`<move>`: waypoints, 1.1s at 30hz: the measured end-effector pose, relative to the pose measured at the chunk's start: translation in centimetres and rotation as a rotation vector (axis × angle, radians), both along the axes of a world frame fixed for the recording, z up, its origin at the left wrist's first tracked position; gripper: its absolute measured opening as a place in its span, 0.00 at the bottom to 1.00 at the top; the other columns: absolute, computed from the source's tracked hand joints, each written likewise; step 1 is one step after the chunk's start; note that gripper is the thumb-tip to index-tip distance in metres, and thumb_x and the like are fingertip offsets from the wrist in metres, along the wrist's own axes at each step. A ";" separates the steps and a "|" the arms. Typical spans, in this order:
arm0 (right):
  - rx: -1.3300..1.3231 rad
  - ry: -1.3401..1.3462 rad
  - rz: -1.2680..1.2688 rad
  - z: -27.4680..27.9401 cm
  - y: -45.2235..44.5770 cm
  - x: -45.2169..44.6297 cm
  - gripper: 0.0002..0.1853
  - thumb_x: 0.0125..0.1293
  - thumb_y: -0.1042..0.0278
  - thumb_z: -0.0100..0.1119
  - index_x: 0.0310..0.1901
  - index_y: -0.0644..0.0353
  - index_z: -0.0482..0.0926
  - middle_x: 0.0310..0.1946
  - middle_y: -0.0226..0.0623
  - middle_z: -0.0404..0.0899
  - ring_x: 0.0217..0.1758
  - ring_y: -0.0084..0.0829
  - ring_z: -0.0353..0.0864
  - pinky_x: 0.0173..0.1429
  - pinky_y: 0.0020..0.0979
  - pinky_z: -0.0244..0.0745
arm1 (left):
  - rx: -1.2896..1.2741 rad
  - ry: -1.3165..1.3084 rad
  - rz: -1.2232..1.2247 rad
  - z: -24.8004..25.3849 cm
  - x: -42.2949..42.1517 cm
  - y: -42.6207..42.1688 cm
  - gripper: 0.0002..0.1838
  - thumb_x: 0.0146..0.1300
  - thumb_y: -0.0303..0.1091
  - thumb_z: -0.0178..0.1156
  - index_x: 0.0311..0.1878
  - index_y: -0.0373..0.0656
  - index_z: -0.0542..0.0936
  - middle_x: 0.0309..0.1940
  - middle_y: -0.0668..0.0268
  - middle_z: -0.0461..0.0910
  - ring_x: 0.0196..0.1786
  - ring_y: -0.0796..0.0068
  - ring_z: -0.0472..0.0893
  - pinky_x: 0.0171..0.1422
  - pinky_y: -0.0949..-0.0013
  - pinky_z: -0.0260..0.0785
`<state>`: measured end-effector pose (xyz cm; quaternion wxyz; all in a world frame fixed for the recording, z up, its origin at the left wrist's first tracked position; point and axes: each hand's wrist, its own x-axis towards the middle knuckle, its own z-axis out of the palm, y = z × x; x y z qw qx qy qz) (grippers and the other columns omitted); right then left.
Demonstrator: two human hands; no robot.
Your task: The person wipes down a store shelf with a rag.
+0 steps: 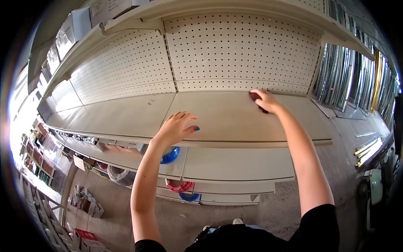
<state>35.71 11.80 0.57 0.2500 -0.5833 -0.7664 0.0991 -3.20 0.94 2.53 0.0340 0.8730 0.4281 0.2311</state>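
Observation:
My right hand (265,101) is closed around a small dark maroon object (253,96) whose kind I cannot make out. It is at the back of the beige metal shelf (218,122), close to the perforated back panel (239,54). Dark edges of the object show on both sides of the fingers. My left hand (178,126) is over the front part of the same shelf, thumb apart from the slightly bent fingers, with nothing in it. Whether it touches the shelf I cannot tell.
Lower shelves hold a blue coil (170,155), a red coil (179,185) and a white coil (121,174). Above, an upper shelf (252,7) juts out. Long metal profiles (336,75) stand at the right. Cardboard boxes (93,208) lie on the floor at left.

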 end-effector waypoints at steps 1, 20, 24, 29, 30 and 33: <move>-0.016 -0.010 -0.071 0.0 -0.4 1.3 0.25 0.61 0.60 0.49 0.63 0.44 0.67 0.63 0.40 0.67 0.66 0.40 0.66 0.67 0.40 0.63 | -0.003 0.004 0.001 -0.1 0.0 0.1 0.17 0.62 0.39 0.60 0.53 0.47 0.75 0.53 0.63 0.75 0.59 0.59 0.71 0.64 0.59 0.63; 0.109 -0.229 0.242 -1.1 3.4 -15.9 0.28 0.63 0.56 0.44 0.66 0.43 0.62 0.64 0.50 0.64 0.67 0.54 0.62 0.71 0.47 0.55 | 0.056 -0.101 0.055 -0.8 -6.0 0.2 0.16 0.60 0.33 0.60 0.51 0.43 0.75 0.51 0.61 0.76 0.57 0.57 0.72 0.61 0.59 0.65; 0.037 -0.210 0.357 -0.1 2.9 -20.0 0.28 0.61 0.62 0.45 0.66 0.44 0.63 0.64 0.46 0.64 0.67 0.47 0.64 0.69 0.42 0.60 | 0.025 -0.164 0.013 -0.9 -7.0 -0.5 0.16 0.59 0.31 0.59 0.52 0.43 0.75 0.51 0.60 0.76 0.57 0.57 0.73 0.61 0.59 0.65; -0.085 -0.133 0.445 1.0 3.1 -18.6 0.29 0.58 0.70 0.45 0.64 0.44 0.66 0.64 0.41 0.66 0.65 0.42 0.67 0.65 0.39 0.66 | 0.048 -0.087 0.008 -1.0 -7.4 -0.8 0.17 0.59 0.32 0.60 0.51 0.43 0.74 0.51 0.60 0.76 0.57 0.57 0.73 0.62 0.60 0.65; -0.067 -0.133 0.463 1.1 3.3 -17.4 0.29 0.58 0.72 0.45 0.64 0.44 0.67 0.63 0.41 0.66 0.64 0.42 0.67 0.65 0.39 0.67 | 0.062 -0.080 0.009 -0.9 -7.3 -0.7 0.17 0.59 0.32 0.60 0.51 0.43 0.74 0.51 0.61 0.76 0.57 0.57 0.73 0.62 0.60 0.65; -0.027 -0.128 0.361 1.3 3.2 -12.8 0.29 0.56 0.75 0.44 0.63 0.47 0.69 0.62 0.40 0.68 0.65 0.41 0.67 0.67 0.37 0.64 | 0.104 -0.054 0.003 -1.0 -7.3 -0.5 0.17 0.58 0.33 0.62 0.51 0.44 0.75 0.50 0.61 0.76 0.56 0.58 0.73 0.62 0.60 0.65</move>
